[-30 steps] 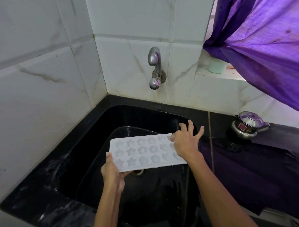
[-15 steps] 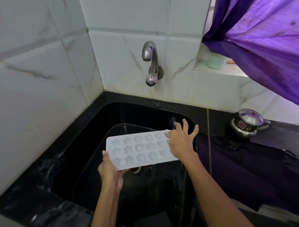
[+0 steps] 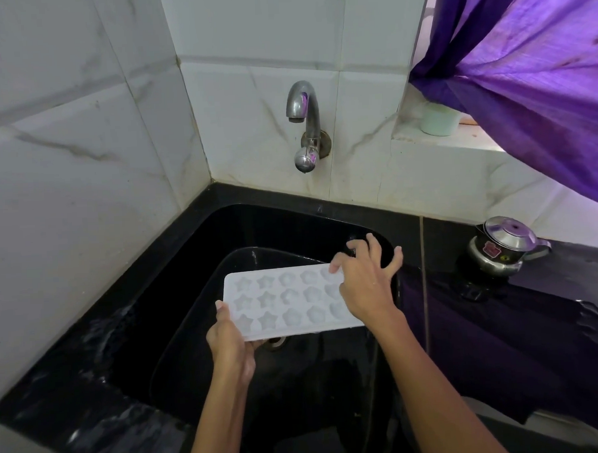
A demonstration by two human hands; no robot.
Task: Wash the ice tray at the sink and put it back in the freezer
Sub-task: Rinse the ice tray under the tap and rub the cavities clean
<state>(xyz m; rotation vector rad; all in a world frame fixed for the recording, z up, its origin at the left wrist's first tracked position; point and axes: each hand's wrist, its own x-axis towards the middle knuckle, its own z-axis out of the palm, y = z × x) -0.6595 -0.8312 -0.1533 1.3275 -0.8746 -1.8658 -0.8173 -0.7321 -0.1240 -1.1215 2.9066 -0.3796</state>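
A white ice tray (image 3: 287,302) with star and flower shaped cells is held level over the black sink (image 3: 198,299). My left hand (image 3: 229,339) grips its near left corner, thumb on top. At the tray's right end lies my right hand (image 3: 367,285), palm down and fingers spread, covering the last cells. The chrome tap (image 3: 303,123) juts from the white tiled wall above the sink, and no water runs from it. The drain (image 3: 277,342) peeks out just under the tray's near edge.
A black stone counter (image 3: 92,399) surrounds the sink. On the right stand a small steel pot with a lid (image 3: 505,244) and, on the window ledge, a pale green cup (image 3: 438,121). A purple curtain (image 3: 530,65) hangs over the upper right.
The tray and both hands have stayed over the sink with the same grip. My view has shifted slightly, so the tap sits a little higher and more to the left.
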